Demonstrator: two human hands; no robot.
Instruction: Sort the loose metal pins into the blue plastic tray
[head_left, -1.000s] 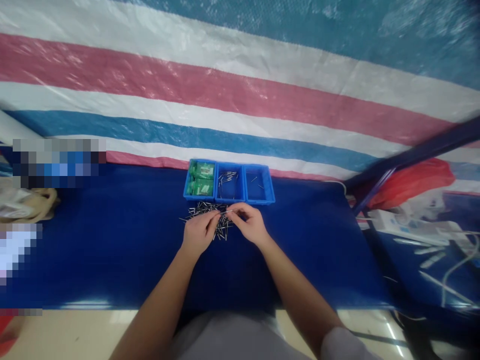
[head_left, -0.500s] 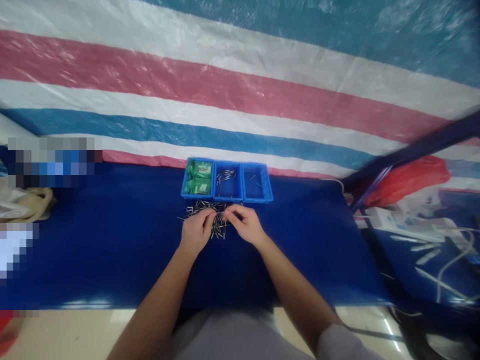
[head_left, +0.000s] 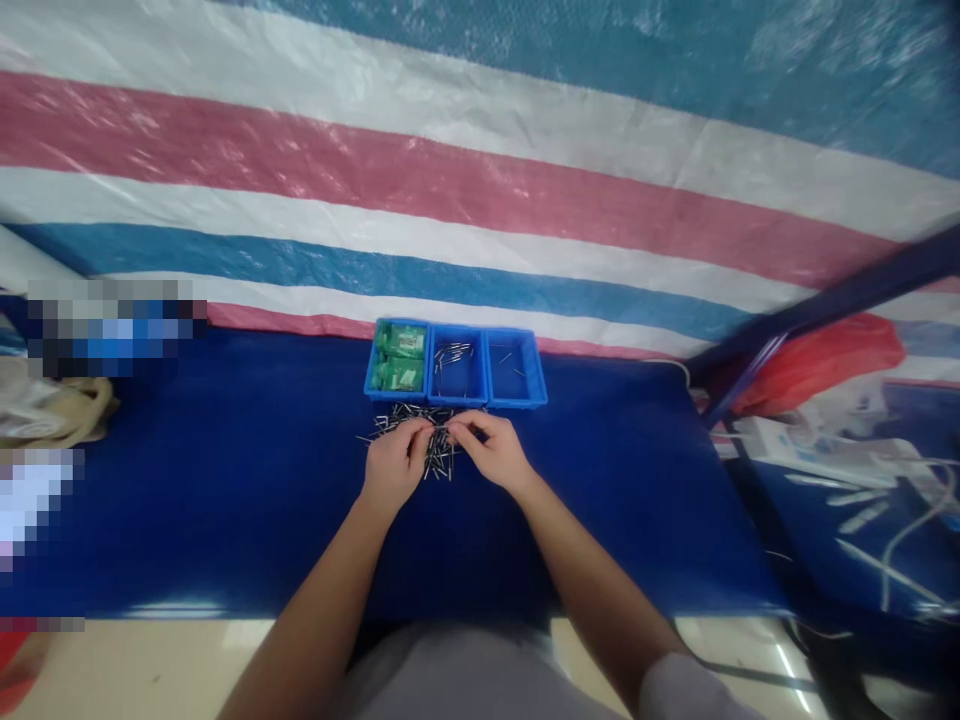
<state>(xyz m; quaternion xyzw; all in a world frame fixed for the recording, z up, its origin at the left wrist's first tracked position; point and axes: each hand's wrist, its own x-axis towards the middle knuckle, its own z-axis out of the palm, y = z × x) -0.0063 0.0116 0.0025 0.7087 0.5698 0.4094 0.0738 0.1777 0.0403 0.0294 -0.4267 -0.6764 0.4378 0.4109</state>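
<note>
A loose pile of thin dark and silvery metal pieces [head_left: 438, 462] lies on the blue table, just in front of three joined blue bins. Over the pile, my left hand [head_left: 395, 461] and my right hand [head_left: 495, 449] pinch a small thin metal piece between them, fingertips almost meeting. Green packets [head_left: 405, 342] fill the left bin. Several thin metal pieces [head_left: 454, 352] lie in the middle bin [head_left: 458, 397], and a few thin ones are in the right bin [head_left: 534, 372].
A striped tarp [head_left: 480, 190] rises behind the blue table [head_left: 247, 480]. To the right are a dark frame bar [head_left: 832, 297], a red bag [head_left: 832, 362], a white power strip [head_left: 817, 452] and cables. A beige basket [head_left: 90, 412] stands at the left edge.
The whole view has shifted very slightly. Both hands keep their pinch over the pile, with no clear movement against the bins.
</note>
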